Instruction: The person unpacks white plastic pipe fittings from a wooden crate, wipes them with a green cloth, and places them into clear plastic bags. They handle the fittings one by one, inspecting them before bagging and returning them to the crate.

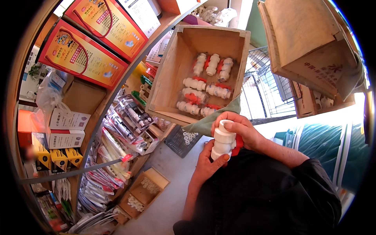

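A white plastic ball valve [223, 139] with a red handle [237, 145] is held between both hands in front of my dark clothing. My left hand [207, 163] grips its lower end, thumb across the front. Around the upper end curl the fingers of my right hand [242, 129], with the thumb near the top union nut. A green cloth [210, 120] hangs over the near corner of a wooden box [167, 85], just behind the valve; whether my right hand also grips it I cannot tell. Inside the box lie several similar white valves [213, 64] with red handles.
Shelves with red-and-yellow gift boxes [85, 53] and bagged goods [111, 164] curve along the left. A wooden tray [155, 176] of small white fittings and a dark crate [176, 144] sit low down. At right are a wire basket [255, 82] and another wooden box [305, 58].
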{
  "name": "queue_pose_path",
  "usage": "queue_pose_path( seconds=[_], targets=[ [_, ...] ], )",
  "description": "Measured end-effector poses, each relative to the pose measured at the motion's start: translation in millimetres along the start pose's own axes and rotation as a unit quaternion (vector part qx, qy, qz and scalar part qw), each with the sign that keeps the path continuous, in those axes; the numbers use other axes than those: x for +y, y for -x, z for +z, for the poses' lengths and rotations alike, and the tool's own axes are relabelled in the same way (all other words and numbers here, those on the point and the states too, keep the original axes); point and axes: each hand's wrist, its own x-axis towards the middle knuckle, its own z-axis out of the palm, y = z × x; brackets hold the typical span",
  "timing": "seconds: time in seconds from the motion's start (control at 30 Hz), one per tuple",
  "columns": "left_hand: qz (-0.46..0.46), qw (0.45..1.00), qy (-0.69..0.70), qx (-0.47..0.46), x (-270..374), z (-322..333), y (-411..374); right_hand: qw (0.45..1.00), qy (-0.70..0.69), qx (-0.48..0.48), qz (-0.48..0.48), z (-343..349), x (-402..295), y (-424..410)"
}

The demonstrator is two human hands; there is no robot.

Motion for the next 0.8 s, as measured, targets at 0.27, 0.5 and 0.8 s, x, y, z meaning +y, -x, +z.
queue_pose_path(
  seconds=[0.27,0.5,0.8],
  targets=[
    [-0.002,1.000,0.012,-0.010,2.0,-4.1,-0.6,0.999,0.032,0.007,0.001,2.9,2.6,-1.1],
    [0.004,1.000,0.017,0.016,0.2,11.1,-14.7,0.999,0.040,-0.003,0.003,-14.4,-13.5,-2.2],
    [0.028,0.991,0.057,0.115,-1.1,28.6,-27.0,0.994,0.104,-0.012,0.007,-36.3,-38.6,-2.1]
  ],
)
